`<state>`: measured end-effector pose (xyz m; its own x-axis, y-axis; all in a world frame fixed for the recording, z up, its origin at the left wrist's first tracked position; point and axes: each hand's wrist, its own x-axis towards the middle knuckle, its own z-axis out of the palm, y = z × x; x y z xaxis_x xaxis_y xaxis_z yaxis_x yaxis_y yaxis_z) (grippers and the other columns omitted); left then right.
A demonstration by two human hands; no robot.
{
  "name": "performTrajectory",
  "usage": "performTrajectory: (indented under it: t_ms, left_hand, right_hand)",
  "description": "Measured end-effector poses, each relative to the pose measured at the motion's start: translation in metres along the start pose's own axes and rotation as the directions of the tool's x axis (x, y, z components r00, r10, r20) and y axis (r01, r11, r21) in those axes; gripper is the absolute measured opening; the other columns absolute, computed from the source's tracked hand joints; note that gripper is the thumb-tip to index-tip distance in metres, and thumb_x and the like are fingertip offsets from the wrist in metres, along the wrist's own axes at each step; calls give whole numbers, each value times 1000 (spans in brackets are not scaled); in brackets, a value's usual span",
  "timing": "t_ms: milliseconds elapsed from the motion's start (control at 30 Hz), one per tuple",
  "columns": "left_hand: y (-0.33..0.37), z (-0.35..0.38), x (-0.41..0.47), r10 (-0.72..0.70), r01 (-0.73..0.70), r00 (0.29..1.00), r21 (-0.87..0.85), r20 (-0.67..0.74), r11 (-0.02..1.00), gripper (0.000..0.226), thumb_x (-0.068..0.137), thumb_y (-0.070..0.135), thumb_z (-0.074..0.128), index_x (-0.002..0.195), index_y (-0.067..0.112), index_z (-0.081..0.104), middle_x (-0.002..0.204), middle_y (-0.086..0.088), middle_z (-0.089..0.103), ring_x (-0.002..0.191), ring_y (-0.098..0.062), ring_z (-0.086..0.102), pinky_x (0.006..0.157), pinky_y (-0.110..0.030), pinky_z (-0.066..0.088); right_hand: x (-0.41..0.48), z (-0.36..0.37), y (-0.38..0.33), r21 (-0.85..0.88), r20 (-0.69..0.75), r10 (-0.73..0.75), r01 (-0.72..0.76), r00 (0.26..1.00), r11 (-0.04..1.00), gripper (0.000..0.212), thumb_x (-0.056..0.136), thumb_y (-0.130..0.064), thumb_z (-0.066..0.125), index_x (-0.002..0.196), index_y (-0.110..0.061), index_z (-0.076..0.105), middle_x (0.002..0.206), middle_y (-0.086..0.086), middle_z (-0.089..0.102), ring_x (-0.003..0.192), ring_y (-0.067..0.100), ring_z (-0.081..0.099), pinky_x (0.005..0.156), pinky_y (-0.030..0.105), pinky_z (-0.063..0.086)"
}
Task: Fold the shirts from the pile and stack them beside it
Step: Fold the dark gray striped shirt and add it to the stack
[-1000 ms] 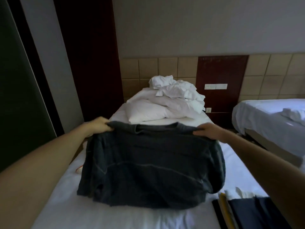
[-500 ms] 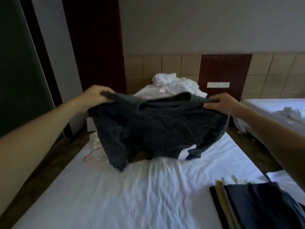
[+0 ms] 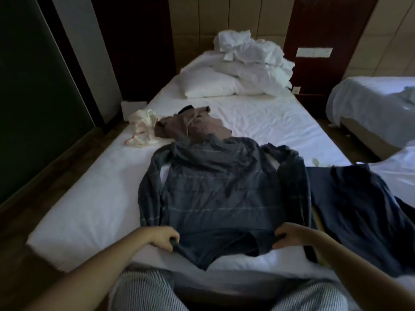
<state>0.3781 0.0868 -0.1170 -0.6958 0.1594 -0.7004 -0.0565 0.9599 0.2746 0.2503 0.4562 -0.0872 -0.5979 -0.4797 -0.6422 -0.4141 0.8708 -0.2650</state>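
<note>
A dark blue-grey striped long-sleeved shirt lies spread flat on the white bed, collar end nearest me and hem toward the pillows. My left hand grips its near left shoulder. My right hand grips the near right shoulder. Both sleeves run along the shirt's sides. Beyond it lie a brown garment and a cream garment. A dark navy stack sits to the right of the shirt.
White pillows and crumpled white bedding fill the head of the bed. A second bed stands at the right across a narrow floor gap. Dark wall panels run along the left. My striped trouser knees touch the bed's foot.
The shirt was held up in the air by its shoulders; now it lies spread on the mattress, pulled toward me. The view has tilted downward, showing the other garments.
</note>
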Motion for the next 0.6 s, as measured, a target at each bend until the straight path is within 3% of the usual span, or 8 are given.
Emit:
performTrajectory:
  t_ms: [67, 133, 200, 267, 333, 467, 533, 600]
  left_hand:
    - [-3, 4, -3, 20, -20, 1000, -33, -24, 999, 14, 88, 19, 62, 100, 17, 55, 108, -3, 52, 99, -18, 49, 81, -31, 40]
    - [-4, 3, -9, 51, -51, 999, -44, -10, 998, 18, 88, 23, 65, 102, 16, 55, 106, 2, 51, 102, -19, 50, 80, -29, 39]
    - [-4, -3, -20, 41, -41, 999, -10, -3, 999, 31, 88, 27, 65, 115, 13, 58, 114, 2, 52, 109, -19, 51, 88, -29, 40]
    - [-10, -9, -26, 82, -83, 996, -25, -40, 996, 7, 85, 22, 66, 91, 25, 64, 98, 0, 58, 93, -19, 56, 79, -32, 42]
    - [-18, -5, -27, 88, -96, 981, -41, -170, 994, 21, 78, 17, 64, 66, 30, 54, 80, -5, 56, 75, -21, 55, 68, -37, 41]
    - [-25, 38, -23, 84, -54, 970, 133, -228, 990, 16, 83, 34, 64, 94, 23, 60, 110, 3, 50, 103, -13, 46, 88, -33, 37]
    - [-30, 49, -23, 83, -82, 971, 16, -222, 997, 23, 85, 40, 64, 104, 28, 60, 119, 8, 45, 111, -10, 42, 97, -30, 37]
    - [-32, 44, -26, 89, -151, 952, -197, -292, 969, 12, 86, 33, 66, 97, 33, 61, 111, 9, 54, 105, -7, 51, 94, -26, 42]
  right_hand:
    - [-3, 5, -2, -91, 33, 71, -67, 997, 994, 47, 84, -41, 64, 124, -15, 59, 120, 0, 60, 111, 17, 56, 90, 24, 41]
    - [-3, 8, -7, -168, 68, 117, -104, 991, 980, 63, 78, -50, 64, 133, -21, 52, 136, 0, 50, 123, 20, 48, 100, 29, 39]
    - [-2, 10, -13, -203, 102, 138, -115, 985, 972, 65, 77, -50, 63, 134, -21, 50, 134, -2, 49, 123, 20, 48, 102, 32, 38]
    - [-5, 13, -21, -252, 145, 146, -106, 979, 962, 52, 87, -37, 58, 131, -12, 51, 126, 1, 53, 117, 19, 50, 103, 30, 38]
    - [-10, 16, -26, -347, 168, 165, -98, 972, 933, 51, 89, -35, 59, 134, -12, 48, 132, 3, 50, 121, 20, 49, 103, 29, 39]
    - [-5, 17, -38, -460, 323, 205, -36, 924, 887, 55, 86, -44, 61, 129, -11, 53, 114, 0, 53, 103, 16, 51, 92, 29, 42]
    - [2, 13, -56, -479, 274, 132, 16, 953, 878, 47, 88, -44, 57, 121, -10, 58, 105, -1, 54, 93, 14, 48, 79, 27, 42]
    - [14, 12, -75, -423, 112, -59, 102, 992, 901, 34, 93, -42, 51, 112, -14, 56, 114, 4, 57, 92, 16, 49, 79, 28, 40]
